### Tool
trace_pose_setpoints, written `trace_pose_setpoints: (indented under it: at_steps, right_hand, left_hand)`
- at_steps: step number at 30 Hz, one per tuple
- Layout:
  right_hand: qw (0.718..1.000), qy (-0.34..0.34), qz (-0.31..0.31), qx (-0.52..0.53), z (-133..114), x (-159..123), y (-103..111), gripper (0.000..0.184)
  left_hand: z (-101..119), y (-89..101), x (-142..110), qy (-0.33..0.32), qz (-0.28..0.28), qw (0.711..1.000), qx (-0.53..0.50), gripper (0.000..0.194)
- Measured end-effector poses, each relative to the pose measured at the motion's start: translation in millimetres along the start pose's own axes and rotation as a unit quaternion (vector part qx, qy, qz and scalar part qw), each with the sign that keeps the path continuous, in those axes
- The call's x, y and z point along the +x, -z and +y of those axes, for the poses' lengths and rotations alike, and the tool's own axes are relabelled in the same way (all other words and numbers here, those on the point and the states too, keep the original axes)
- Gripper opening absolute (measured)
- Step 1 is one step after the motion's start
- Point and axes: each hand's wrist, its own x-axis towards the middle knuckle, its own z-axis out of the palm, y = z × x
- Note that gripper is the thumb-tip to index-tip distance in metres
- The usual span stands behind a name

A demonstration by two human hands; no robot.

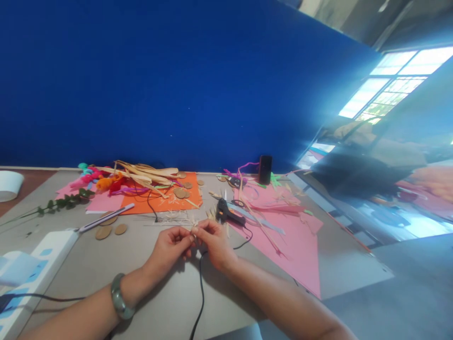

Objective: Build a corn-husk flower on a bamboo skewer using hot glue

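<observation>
Room nearside, cord [203,288] across, glue gun [227,215] beyond

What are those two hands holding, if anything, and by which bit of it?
The left hand and right hand meet in a close pinch, maybe around something small, but it's too hidden to name or tell which part.

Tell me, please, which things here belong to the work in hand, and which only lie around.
Likely in use:
small pale piece between the fingers
loose straw bits
glue gun

Apparently just lying about:
pink paper
leafy sprig
black phone-like object
</observation>
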Motion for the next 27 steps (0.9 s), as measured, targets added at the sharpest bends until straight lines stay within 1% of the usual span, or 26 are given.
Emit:
trace_pose_setpoints:
  at_steps: [9,14,18,21,25,27]
  right_hand:
    - [1.000,0.009,0.019,0.000,1,3,3,0.025]
    - [1.000,0.008,0.012,0.009,1,3,4,0.024]
    - [0.999,0.009,0.000,0.042,-2,3,3,0.030]
    - [0.998,-0.008,-0.012,0.060,-3,2,3,0.038]
    - [0.998,-0.045,-0.037,0.029,-3,1,4,0.029]
    - [0.998,-0.049,-0.042,0.019,-3,1,4,0.025]
  left_hand:
    - [-6,3.9,3,0.006,-0.012,1.000,-0.015,0.027]
    - [-9,5.4,4,-0.001,-0.019,1.000,-0.017,0.025]
    - [-12,6.9,5,-0.004,-0.015,0.999,-0.032,0.023]
    - [-12,7.2,6,-0.001,-0.003,0.999,-0.037,0.023]
    - [-11,6.9,6,-0.001,-0.002,0.999,-0.046,0.024]
    - [-12,7.1,6,-0.001,-0.005,0.999,-0.051,0.023]
